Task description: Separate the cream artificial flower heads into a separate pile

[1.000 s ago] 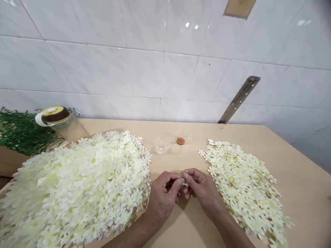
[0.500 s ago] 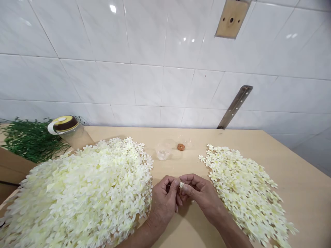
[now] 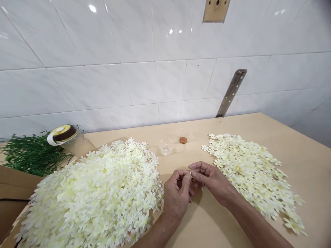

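My left hand [image 3: 177,193] and my right hand [image 3: 210,179] meet fingertip to fingertip just above the table. Both are closed in a pinch around a small pale artificial flower [image 3: 191,175], of which only a sliver shows between the thumbs and index fingers. To the left of my hands lies a large heap of cream-white artificial flowers [image 3: 103,193], close to my left wrist. A flatter spread of the same flowers [image 3: 250,165] lies on the right, beside and beyond my right forearm.
Behind my hands sit a small clear plastic cup [image 3: 166,148] and a round brown piece [image 3: 183,140]. A tilted bottle with a yellow and brown lid [image 3: 63,133], green artificial stems [image 3: 28,153] and a cardboard box [image 3: 15,196] stand left. A metal strip [image 3: 231,93] leans on the tiled wall.
The view has shifted and tilted slightly. My hands stay together in the pinch, and less of the small flower shows between the fingertips. The heaps look the same.
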Motion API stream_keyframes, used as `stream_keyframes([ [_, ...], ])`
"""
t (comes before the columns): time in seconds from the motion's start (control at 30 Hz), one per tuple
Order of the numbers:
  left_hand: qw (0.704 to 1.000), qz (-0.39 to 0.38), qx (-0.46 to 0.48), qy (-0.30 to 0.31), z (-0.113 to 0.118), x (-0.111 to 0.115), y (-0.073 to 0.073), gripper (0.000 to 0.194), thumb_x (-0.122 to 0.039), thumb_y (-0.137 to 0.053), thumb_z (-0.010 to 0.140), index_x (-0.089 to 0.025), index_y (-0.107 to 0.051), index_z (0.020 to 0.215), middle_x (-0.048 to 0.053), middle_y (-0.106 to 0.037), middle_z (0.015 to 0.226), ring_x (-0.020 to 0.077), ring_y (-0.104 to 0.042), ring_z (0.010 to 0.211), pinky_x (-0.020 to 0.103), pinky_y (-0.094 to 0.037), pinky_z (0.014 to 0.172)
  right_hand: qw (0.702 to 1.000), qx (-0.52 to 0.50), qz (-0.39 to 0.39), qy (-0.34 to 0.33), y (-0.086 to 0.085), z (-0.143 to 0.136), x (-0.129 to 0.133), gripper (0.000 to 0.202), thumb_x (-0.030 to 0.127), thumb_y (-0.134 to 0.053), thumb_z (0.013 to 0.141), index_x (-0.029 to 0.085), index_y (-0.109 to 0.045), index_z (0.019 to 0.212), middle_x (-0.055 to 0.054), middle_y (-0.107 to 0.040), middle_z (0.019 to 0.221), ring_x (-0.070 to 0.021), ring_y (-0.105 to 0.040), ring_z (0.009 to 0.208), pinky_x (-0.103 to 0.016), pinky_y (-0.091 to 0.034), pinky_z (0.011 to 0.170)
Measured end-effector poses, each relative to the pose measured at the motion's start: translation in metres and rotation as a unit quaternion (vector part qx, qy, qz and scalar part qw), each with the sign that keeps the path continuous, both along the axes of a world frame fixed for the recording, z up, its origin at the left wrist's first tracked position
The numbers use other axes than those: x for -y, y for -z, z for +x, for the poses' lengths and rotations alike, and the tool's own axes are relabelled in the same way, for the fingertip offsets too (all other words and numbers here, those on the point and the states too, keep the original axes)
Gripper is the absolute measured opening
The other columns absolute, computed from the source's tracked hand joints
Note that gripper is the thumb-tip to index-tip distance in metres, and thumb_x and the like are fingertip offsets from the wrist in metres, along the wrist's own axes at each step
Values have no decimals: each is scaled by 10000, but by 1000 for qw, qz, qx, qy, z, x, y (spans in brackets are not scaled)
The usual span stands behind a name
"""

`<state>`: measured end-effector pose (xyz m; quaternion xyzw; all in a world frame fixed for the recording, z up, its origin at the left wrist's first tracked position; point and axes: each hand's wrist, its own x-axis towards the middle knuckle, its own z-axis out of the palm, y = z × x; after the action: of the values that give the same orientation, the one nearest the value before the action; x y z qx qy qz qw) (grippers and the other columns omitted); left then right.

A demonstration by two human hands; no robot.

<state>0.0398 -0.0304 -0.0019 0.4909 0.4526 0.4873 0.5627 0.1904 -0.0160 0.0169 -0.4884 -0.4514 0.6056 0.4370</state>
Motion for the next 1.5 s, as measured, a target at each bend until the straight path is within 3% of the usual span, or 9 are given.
stream_keyframes([
  [0.23,1000,7,-3,15,-2,1,0,334,-482,-605,860,-161,-629,951,9,-651,680,99,-554,473,198,-441,426,999,31,5,17,-2,0,-3,378,530,-727,753,178,-615,832,51,-552,531,-91,-490,435,-211,-383,427],
  [0.37,1000,-14,11,11,-2,-1,-1,341,-483,-613,851,-143,-625,824,-13,-586,548,87,-497,420,198,-418,412,997,66,21,-21,-5,1,-2,369,527,-654,827,159,-640,831,31,-590,551,-91,-536,449,-207,-413,453],
  [0.57,992,-85,94,-10,-4,-8,-3,384,-503,-652,807,-122,-626,766,-7,-571,496,81,-475,403,195,-396,411,979,151,122,-52,-7,-3,4,368,468,-612,878,168,-687,1077,-23,-697,745,-141,-624,637,-252,-510,596],
  [0.7,987,-114,117,2,-5,-10,-5,387,-504,-674,784,-124,-620,740,-9,-551,466,81,-448,383,186,-344,371,951,235,199,-4,-2,-5,5,354,444,-613,879,193,-698,1113,-35,-714,799,-138,-624,601,-257,-524,595],
  [0.8,982,-129,132,25,-8,-10,-8,385,-502,-690,764,-130,-607,708,-7,-547,473,81,-449,382,180,-315,349,930,283,235,-12,-1,-4,5,316,427,-583,903,210,-705,1097,-40,-724,820,-136,-643,591,-248,-530,595],
  [0.97,983,-131,123,37,-9,-11,-11,383,-489,-711,740,-139,-574,668,-13,-526,475,83,-458,378,181,-325,336,899,336,280,-18,-4,-3,9,273,385,-510,956,208,-718,943,-12,-705,697,-111,-619,517,-207,-489,539],
  [1.13,991,-102,87,18,-5,-10,-7,414,-536,-676,765,-153,-545,677,-12,-544,507,91,-483,375,189,-344,328,831,438,343,13,-2,-7,11,392,365,-436,992,187,-622,696,-5,-602,561,-112,-544,497,-225,-428,546],
  [1.37,987,-90,118,57,-6,-10,-7,396,-517,-662,785,-130,-595,739,49,-639,656,104,-547,447,204,-397,383,850,379,363,-38,1,2,5,277,259,-409,996,207,-663,1093,-50,-694,874,-142,-631,734,-247,-483,689],
  [1.5,982,-118,133,68,-8,-12,-10,412,-517,-676,774,-120,-593,702,49,-616,645,104,-542,455,207,-383,392,854,366,361,-77,-3,10,4,299,223,-401,988,237,-674,1112,-45,-698,919,-141,-629,750,-249,-482,698],
])
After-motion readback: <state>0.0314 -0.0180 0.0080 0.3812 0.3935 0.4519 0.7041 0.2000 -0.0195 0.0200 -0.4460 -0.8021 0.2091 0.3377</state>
